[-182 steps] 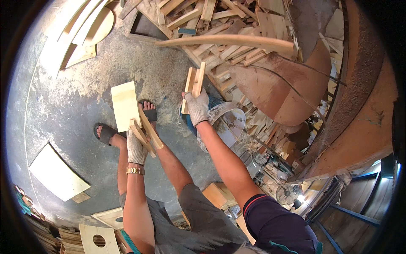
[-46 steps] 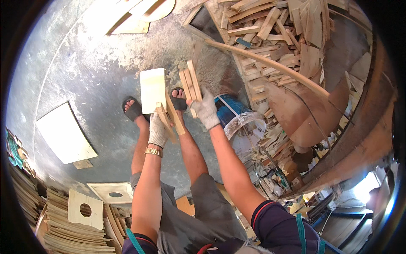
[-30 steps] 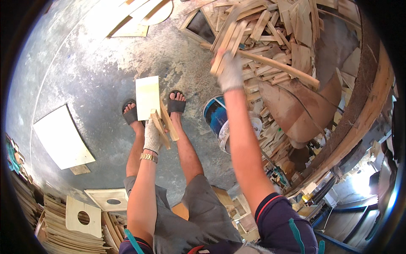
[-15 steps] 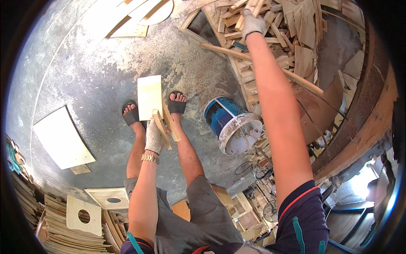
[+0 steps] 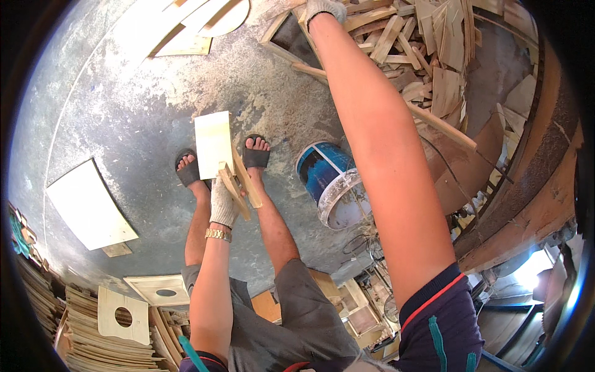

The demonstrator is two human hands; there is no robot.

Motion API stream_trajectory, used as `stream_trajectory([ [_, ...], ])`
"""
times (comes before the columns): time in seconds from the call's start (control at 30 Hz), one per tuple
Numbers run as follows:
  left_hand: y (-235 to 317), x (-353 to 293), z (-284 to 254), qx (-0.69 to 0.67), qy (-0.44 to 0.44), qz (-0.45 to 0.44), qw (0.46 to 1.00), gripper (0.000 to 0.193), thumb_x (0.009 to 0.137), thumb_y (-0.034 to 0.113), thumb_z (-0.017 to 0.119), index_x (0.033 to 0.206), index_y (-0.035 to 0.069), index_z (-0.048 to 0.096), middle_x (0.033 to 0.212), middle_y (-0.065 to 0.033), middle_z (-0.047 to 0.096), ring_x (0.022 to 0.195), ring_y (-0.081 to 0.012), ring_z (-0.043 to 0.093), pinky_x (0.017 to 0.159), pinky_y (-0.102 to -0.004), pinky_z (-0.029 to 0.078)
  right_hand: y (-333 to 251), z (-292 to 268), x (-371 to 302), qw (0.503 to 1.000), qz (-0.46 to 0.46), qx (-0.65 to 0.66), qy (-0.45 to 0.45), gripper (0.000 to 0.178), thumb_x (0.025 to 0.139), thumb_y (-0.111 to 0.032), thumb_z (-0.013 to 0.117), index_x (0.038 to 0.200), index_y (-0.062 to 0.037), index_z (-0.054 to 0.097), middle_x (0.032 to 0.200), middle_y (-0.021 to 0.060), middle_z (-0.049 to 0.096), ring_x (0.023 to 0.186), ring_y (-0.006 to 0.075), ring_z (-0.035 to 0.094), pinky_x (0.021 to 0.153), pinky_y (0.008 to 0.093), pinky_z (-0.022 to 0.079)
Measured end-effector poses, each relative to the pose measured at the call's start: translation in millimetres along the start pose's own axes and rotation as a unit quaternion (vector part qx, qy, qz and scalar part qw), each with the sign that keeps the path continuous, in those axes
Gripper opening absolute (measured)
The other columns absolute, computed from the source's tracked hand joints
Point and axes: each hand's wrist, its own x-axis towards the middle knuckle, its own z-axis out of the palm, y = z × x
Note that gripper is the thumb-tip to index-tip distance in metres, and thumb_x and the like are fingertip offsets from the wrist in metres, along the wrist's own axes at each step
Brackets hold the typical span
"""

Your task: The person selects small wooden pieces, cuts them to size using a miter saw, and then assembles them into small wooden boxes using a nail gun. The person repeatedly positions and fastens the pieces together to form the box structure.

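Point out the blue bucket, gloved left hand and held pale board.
Blue bucket (image 5: 317,173), head view: outer wall.
Gloved left hand (image 5: 222,203), head view: middle of the hand.
Held pale board (image 5: 212,144), head view: its broad face.

The person's gloved left hand (image 5: 224,201) grips two narrow wooden strips (image 5: 248,180) and a pale rectangular wooden panel (image 5: 212,142) above the concrete floor (image 5: 142,136), near the sandalled feet. The right arm stretches up to the top edge, where the gloved right hand (image 5: 326,8) is partly cut off beside a heap of wood offcuts (image 5: 390,38); its grasp is hidden. A blue bucket (image 5: 317,166) lies tipped between arm and feet. At lower left, a board with a round hole (image 5: 108,308) leans on stacked curved slats (image 5: 87,338).
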Motion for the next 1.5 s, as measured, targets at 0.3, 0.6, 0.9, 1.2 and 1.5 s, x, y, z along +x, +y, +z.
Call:
stream_trajectory([
  [0.3, 1, -1, 5, -0.019, -0.031, -0.003, 0.999, 0.043, 0.115, 0.042, 0.042, 0.144, 0.012, 0.054, 0.121, -0.0069, 0.063, 0.092, -0.0205, 0.07, 0.057, -0.0293, 0.058, -3, 3, 5, 0.999, -0.009, 0.008, 0.047, 0.055, 0.088, -0.029, 0.073, 0.131, 0.0038, 0.065, 0.124, 0.0269, 0.072, 0.11, 0.0401, 0.072, 0.092, 0.0459, 0.058],
  [0.6, -1, 1, 6, -0.006, -0.008, -0.004, 1.0, 0.042, 0.114, 0.041, 0.045, 0.144, 0.012, 0.054, 0.12, -0.0068, 0.063, 0.095, -0.0199, 0.069, 0.057, -0.0295, 0.057, 28, -5, 86, 0.941, 0.015, 0.331, -0.068, 0.025, 0.097, -0.012, 0.068, 0.119, 0.001, 0.065, 0.101, 0.0167, 0.073, 0.085, 0.0301, 0.073, 0.067, 0.047, 0.06],
  [0.9, 2, -5, 16, 0.016, 0.003, 0.001, 1.0, 0.044, 0.114, 0.043, 0.044, 0.144, 0.012, 0.054, 0.116, -0.0065, 0.063, 0.094, -0.0214, 0.071, 0.056, -0.0291, 0.056, 37, 7, 133, 0.903, 0.02, 0.394, -0.17, 0.023, 0.092, -0.006, 0.069, 0.114, 0.0008, 0.064, 0.089, 0.0165, 0.072, 0.065, 0.03, 0.07, 0.055, 0.0441, 0.058],
  [1.2, -4, -5, 16, -0.003, 0.002, -0.009, 1.0, 0.044, 0.114, 0.045, 0.044, 0.14, 0.012, 0.054, 0.12, -0.0083, 0.063, 0.092, -0.023, 0.071, 0.055, -0.0302, 0.056, 63, -41, 93, 0.887, 0.013, 0.457, -0.055, 0.037, 0.096, -0.023, 0.078, 0.122, -0.0003, 0.064, 0.098, 0.0135, 0.072, 0.079, 0.0292, 0.072, 0.064, 0.0408, 0.059],
  [1.5, -2, -4, 17, 0.011, 0.005, -0.004, 1.0, 0.045, 0.115, 0.045, 0.04, 0.139, 0.011, 0.055, 0.114, -0.0081, 0.064, 0.086, -0.0187, 0.068, 0.056, -0.0298, 0.056, 79, -110, -59, 0.918, 0.077, 0.363, -0.138, 0.021, 0.098, -0.008, 0.069, 0.113, 0.0039, 0.062, 0.091, 0.0138, 0.07, 0.076, 0.0249, 0.071, 0.065, 0.0388, 0.063],
])
